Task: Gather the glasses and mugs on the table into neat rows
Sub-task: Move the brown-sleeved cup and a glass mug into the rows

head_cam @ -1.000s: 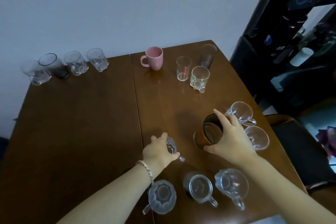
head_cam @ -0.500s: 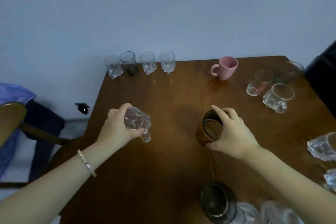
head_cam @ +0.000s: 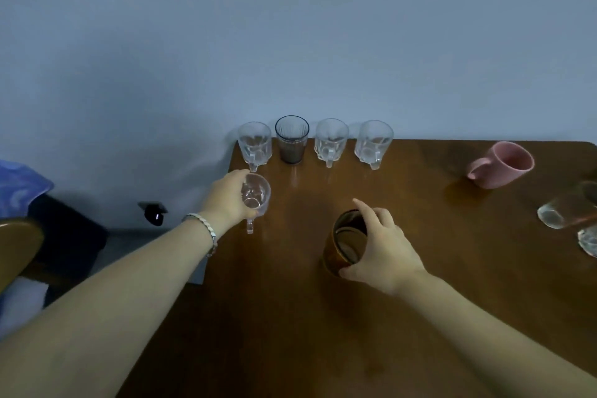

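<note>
Both hands gripping: left (head_cam: 227, 195) clear mug (head_cam: 256, 197), right (head_cam: 382, 249) amber glass (head_cam: 345, 242).

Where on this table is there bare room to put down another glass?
Bare wood lies between the back row of four glasses and the pink mug, and across the near table between both forearms. It is crowded along the back-left edge and at the right edge.

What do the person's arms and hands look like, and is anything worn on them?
Both forearms are bare, with no sleeves visible anywhere in the view. The left hand has no glove, and a thin silver-coloured bracelet of small links circles its wrist. The right hand is also bare; no ring, watch or bracelet shows on it.
</note>
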Demonstrator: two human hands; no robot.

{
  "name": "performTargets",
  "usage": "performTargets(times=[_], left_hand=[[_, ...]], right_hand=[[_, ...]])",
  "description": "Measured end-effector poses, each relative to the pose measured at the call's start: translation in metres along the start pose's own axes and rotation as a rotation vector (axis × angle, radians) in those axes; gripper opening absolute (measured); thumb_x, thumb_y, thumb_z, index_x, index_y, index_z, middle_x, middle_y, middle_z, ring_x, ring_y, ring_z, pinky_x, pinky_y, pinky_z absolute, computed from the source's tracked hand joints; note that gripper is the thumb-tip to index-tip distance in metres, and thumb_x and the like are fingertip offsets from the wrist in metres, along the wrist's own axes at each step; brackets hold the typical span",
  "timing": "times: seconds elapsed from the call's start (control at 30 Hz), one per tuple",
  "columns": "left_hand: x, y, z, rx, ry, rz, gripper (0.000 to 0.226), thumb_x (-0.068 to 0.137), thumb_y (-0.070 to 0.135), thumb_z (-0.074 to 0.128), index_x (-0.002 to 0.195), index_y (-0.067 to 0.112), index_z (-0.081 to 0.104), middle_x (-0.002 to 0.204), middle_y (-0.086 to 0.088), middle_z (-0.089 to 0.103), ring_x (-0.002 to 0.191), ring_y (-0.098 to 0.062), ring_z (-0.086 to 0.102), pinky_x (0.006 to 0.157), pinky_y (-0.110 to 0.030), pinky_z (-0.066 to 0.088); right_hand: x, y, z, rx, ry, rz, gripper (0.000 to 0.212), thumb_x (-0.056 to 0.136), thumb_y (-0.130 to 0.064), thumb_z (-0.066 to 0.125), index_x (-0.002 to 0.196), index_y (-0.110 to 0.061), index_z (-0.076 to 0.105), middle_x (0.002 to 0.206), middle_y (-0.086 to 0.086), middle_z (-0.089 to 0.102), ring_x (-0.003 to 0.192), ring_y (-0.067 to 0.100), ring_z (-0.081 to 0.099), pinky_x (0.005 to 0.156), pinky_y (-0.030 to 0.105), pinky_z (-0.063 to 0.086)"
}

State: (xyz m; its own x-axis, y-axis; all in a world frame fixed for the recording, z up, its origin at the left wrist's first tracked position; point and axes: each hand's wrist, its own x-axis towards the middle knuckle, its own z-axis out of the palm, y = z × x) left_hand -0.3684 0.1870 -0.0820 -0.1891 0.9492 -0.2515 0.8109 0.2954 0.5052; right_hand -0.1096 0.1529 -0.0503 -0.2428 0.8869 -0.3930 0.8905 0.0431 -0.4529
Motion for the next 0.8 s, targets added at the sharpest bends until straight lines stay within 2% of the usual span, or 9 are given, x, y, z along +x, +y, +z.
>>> performTargets(times=[0.13,0.37,0.53,0.63,0.7,0.8], left_hand=[[0.027,-0.015,-0.003,-0.021,-0.046,0.022,0.091,0.062,0.012,0.086,0.140,0.007,0.039,0.141,-0.012,0.047,0.125,-0.030,0.049,0.104,-0.036,0.040],[0.039,-0.025,-0.001,-0.030,-0.070,0.064,0.092,0.064,0.010,0.084,0.142,0.007,0.036,0.142,-0.009,0.044,0.128,-0.028,0.046,0.107,-0.035,0.040],[0.039,-0.030,0.008,-0.014,-0.068,0.047,0.094,0.069,0.011,0.080,0.147,0.011,0.028,0.151,-0.006,0.033,0.134,-0.030,0.038,0.110,-0.042,0.037],[0.033,-0.030,0.010,-0.003,-0.108,0.021,0.095,0.075,0.011,0.075,0.150,0.015,0.017,0.160,-0.002,0.012,0.143,-0.029,0.022,0.114,-0.040,0.032],[0.023,-0.023,0.011,0.084,-0.107,0.011,0.095,0.079,0.018,0.073,0.151,0.018,0.010,0.161,-0.001,-0.001,0.146,-0.029,0.011,0.117,-0.042,0.026],[-0.008,0.005,0.017,0.244,-0.001,0.059,0.084,0.085,0.030,0.064,0.150,0.018,0.013,0.160,-0.007,0.000,0.147,-0.030,0.003,0.118,-0.045,0.014]], right_hand=[[0.054,-0.034,0.016,0.020,0.049,0.012,0.107,0.062,-0.030,0.083,0.145,-0.028,0.016,0.144,0.001,0.027,0.127,0.031,0.036,0.100,0.040,0.043],[0.134,-0.085,0.033,-0.053,0.078,-0.010,0.102,0.068,-0.033,0.079,0.148,-0.025,0.014,0.148,0.007,0.023,0.129,0.037,0.032,0.095,0.043,0.044],[0.131,-0.087,0.042,0.030,0.124,-0.013,0.111,0.074,-0.037,0.077,0.150,-0.018,-0.001,0.152,0.009,0.018,0.134,0.033,0.032,0.102,0.042,0.042],[0.107,-0.071,0.041,0.073,0.081,0.024,0.108,0.080,-0.031,0.073,0.149,-0.012,-0.008,0.155,0.011,0.013,0.133,0.032,0.039,0.101,0.039,0.044],[0.085,-0.051,0.037,0.011,-0.024,0.042,0.090,0.085,-0.027,0.067,0.150,-0.011,0.006,0.154,0.012,0.020,0.131,0.032,0.043,0.101,0.038,0.044],[0.048,-0.007,0.029,-0.046,-0.180,0.074,0.058,0.089,-0.030,0.060,0.140,-0.015,0.039,0.141,0.008,0.041,0.125,0.026,0.048,0.104,0.035,0.043]])
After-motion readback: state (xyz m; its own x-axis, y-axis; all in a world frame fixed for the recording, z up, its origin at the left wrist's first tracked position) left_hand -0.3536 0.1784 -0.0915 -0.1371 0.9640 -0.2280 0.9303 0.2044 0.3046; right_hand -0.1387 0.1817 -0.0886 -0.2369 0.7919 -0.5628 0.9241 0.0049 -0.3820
